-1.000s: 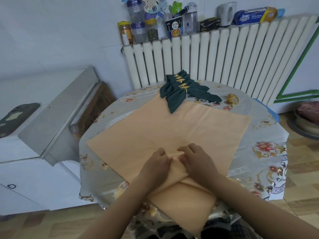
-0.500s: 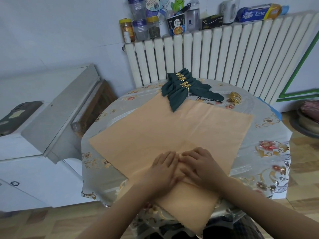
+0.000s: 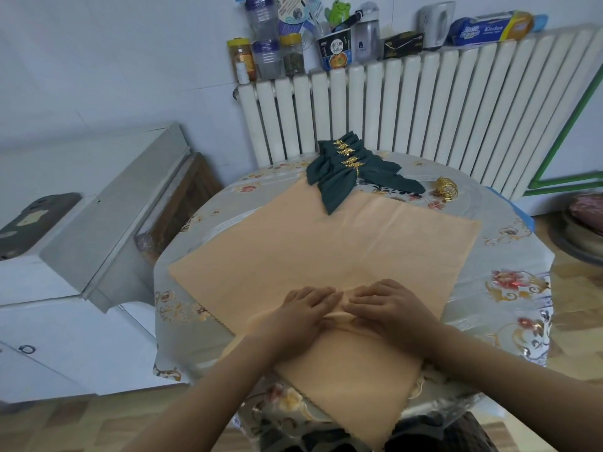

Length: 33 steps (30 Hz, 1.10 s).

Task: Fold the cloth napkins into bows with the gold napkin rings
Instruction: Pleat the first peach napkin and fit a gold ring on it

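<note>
here we see the peach napkin point(image 3: 326, 249) spread as a diamond on the round table point(image 3: 509, 288), its near corner hanging over the table's front edge. the left hand point(image 3: 303, 314) and right hand point(image 3: 385, 308) lie side by side on it, fingers curled inward and pinching up a small ridge of cloth between them. at the far side of the table, the green napkin bows point(image 3: 342, 171) with gold rings overlap the peach napkin's far corner, and spare gold rings point(image 3: 445, 188) sit just to their right.
</note>
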{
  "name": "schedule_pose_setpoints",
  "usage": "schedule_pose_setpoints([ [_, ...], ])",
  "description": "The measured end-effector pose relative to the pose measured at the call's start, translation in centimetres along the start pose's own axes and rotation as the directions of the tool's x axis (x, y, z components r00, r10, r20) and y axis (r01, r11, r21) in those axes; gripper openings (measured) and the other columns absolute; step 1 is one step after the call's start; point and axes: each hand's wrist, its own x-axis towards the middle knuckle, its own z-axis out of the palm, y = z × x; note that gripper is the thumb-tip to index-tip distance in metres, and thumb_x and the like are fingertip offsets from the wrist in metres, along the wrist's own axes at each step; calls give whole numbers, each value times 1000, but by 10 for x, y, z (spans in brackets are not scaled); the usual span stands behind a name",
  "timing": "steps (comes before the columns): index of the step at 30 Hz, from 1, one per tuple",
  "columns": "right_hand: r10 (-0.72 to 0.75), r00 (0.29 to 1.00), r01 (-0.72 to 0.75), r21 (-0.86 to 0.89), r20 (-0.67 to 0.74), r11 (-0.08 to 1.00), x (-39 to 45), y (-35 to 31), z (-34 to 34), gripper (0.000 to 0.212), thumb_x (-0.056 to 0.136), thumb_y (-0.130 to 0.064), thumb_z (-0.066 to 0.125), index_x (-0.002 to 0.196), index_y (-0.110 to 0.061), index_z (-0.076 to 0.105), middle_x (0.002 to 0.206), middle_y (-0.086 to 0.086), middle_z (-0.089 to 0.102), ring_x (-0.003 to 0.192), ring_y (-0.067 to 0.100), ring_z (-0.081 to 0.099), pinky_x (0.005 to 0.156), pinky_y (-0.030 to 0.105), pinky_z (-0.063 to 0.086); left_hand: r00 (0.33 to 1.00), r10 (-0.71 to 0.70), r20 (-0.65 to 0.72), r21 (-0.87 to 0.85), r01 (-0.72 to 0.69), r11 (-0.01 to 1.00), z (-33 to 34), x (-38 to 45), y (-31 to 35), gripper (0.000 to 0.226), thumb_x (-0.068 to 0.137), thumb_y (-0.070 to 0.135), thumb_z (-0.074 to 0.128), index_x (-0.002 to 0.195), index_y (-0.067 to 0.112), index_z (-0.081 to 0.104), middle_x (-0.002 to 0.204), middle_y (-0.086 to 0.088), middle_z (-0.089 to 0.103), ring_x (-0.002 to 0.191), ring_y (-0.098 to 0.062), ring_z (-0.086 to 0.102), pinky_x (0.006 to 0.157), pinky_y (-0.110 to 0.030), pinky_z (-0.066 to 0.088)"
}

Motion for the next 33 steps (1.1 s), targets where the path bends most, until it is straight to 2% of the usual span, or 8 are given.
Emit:
schedule_pose_setpoints([
  [9, -77, 991, 77, 7, 114, 997, 0, 3, -5, 37, 93, -48, 47, 124, -30, 50, 103, -2, 71, 89, 17, 67, 72, 28, 52, 999, 11, -32, -68, -13, 998, 0, 12, -10, 50, 102, 30, 34, 150, 24, 20, 153, 4, 25, 134, -20, 22, 102, -24, 10],
  [15, -56, 994, 54, 31, 94, 998, 4, 17, 1, 27, 84, -22, 52, 102, -24, 73, 88, -5, 73, 75, 16, 68, 63, 23, 50, 998, -55, -19, 131, 57, 990, -5, 23, 8, 55, 101, 29, 29, 151, 13, 11, 157, -3, 18, 142, -19, 12, 114, -32, -3],
  [18, -57, 996, 55, 30, 64, 998, 6, 16, 1, 24, 82, -21, 52, 92, -22, 74, 82, -4, 73, 70, 15, 68, 61, 22, 50, 994, -31, -105, 15, 33, 999, 7, 26, 15, 63, 99, 44, 22, 150, 6, 16, 154, -13, 25, 141, -25, 22, 115, -34, 12],
  [22, 11, 1000, -11, 7, -15, 1000, 9, 9, 0, 9, 79, -17, 54, 79, -18, 63, 76, -5, 60, 50, 21, 55, 50, 25, 40, 954, 14, -301, -107, -48, 993, 21, 23, 8, 49, 95, 38, 35, 129, 10, 57, 119, -12, 64, 102, -31, 62, 86, -38, 51],
  [25, 64, 997, -65, -17, -50, 998, 9, 7, 2, 1, 79, -21, 54, 80, -21, 54, 71, -4, 56, 46, 23, 50, 44, 26, 33, 916, 8, -400, -238, -113, 965, 24, 26, 5, 40, 90, 27, 47, 124, 13, 62, 113, -7, 66, 98, -24, 60, 87, -27, 47],
  [28, 89, 995, -90, -25, -47, 996, 7, 9, 8, 3, 81, -21, 54, 81, -22, 51, 68, 0, 58, 46, 25, 50, 42, 25, 34, 880, -146, -453, -494, -110, 863, 18, 28, 6, 32, 84, 15, 61, 116, 14, 68, 108, -1, 70, 98, -7, 56, 91, -16, 41],
  [31, 59, 998, -60, -61, -19, 996, 6, 12, 11, 1, 80, -19, 54, 79, -20, 54, 75, 2, 63, 47, 26, 52, 42, 26, 35, 851, -348, -394, -655, 6, 756, 15, 32, 6, 36, 80, 6, 70, 114, 18, 68, 105, 0, 70, 98, -2, 59, 85, -4, 37],
  [33, 24, 1000, -25, -78, -14, 997, 7, 13, 10, 10, 83, -21, 53, 78, -18, 61, 80, 2, 66, 54, 24, 56, 45, 26, 38, 864, -344, -368, -643, 31, 765, 14, 35, 5, 34, 79, 7, 71, 112, 17, 70, 106, -1, 71, 97, -2, 59, 83, 0, 34],
])
